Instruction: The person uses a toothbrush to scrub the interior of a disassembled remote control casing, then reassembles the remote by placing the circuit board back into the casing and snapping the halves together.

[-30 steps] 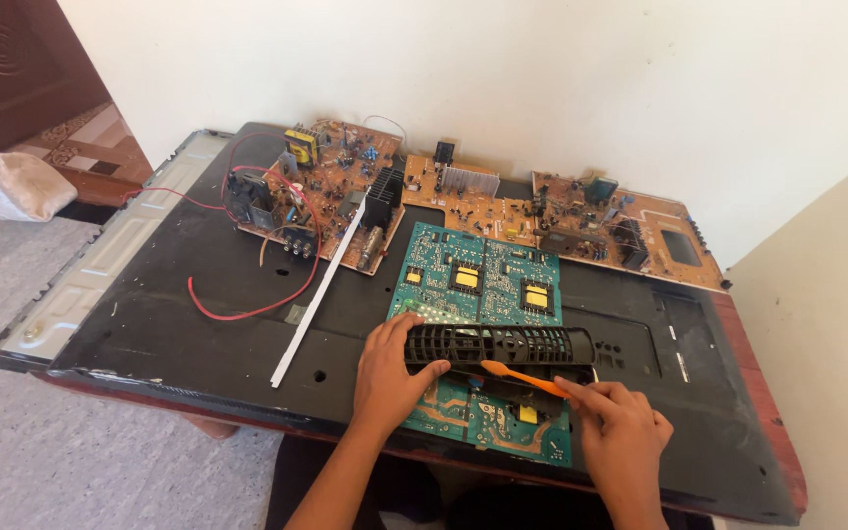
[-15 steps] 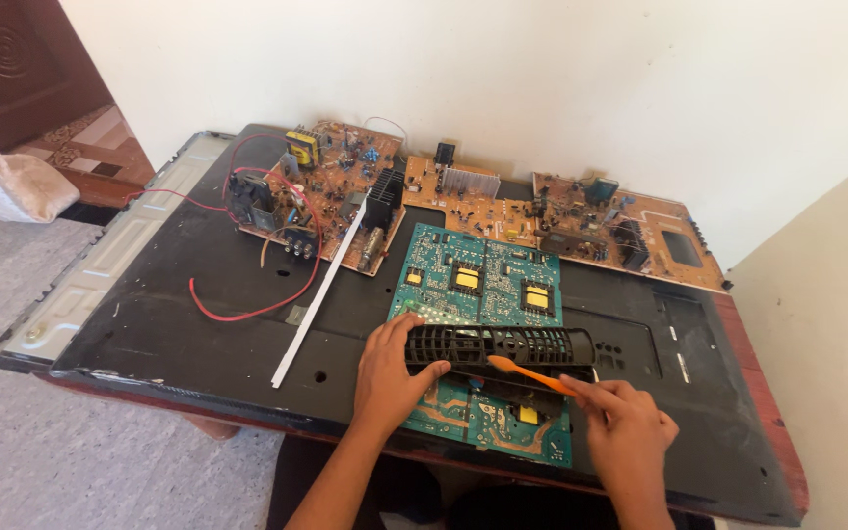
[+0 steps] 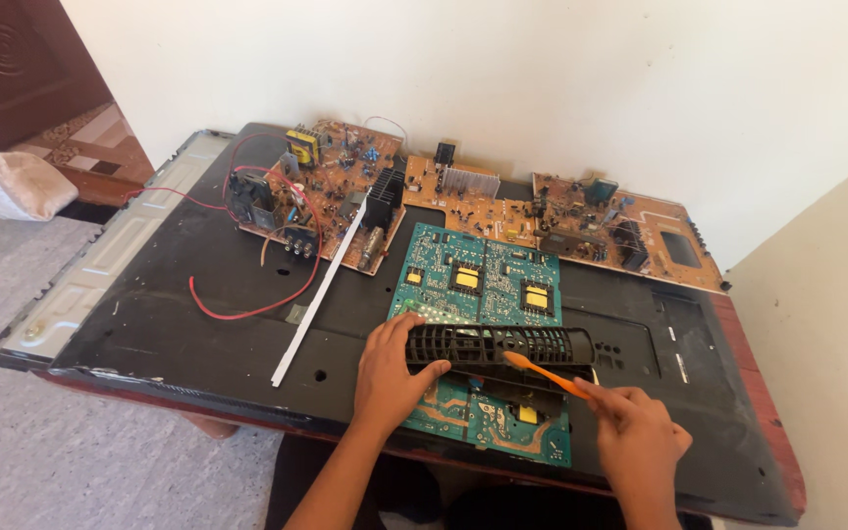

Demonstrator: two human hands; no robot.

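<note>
Your left hand (image 3: 388, 378) is closed over the left end of a long black perforated plastic grille bar (image 3: 499, 346), thumb on its near edge and fingers curled over the top, pinning it flat. Your right hand (image 3: 637, 439) pinches the handle of an orange plastic toothbrush (image 3: 545, 374), its head laid against the bar's near edge right of centre. The bar lies crosswise over a green rectangular circuit board (image 3: 483, 285) with yellow-topped components, which rests on the large black back panel (image 3: 179, 294) of a flat screen set across the table. Far left sits a brown circuit board (image 3: 331, 186) crowded with parts and trailing a red wire (image 3: 238, 309); a white plastic strip (image 3: 316, 299) runs diagonally from it toward the near edge. Two more brown boards (image 3: 581, 216) line the far side by the wall. Risks, as a judgement: only one end of the bar is held, so a hard stroke could pivot the free right end and scrape the green board's components. The brush is gripped far back, so the head may skid off the edge. The green board overhangs nearly to the panel's near edge and could shift toward you under pressure.
</note>
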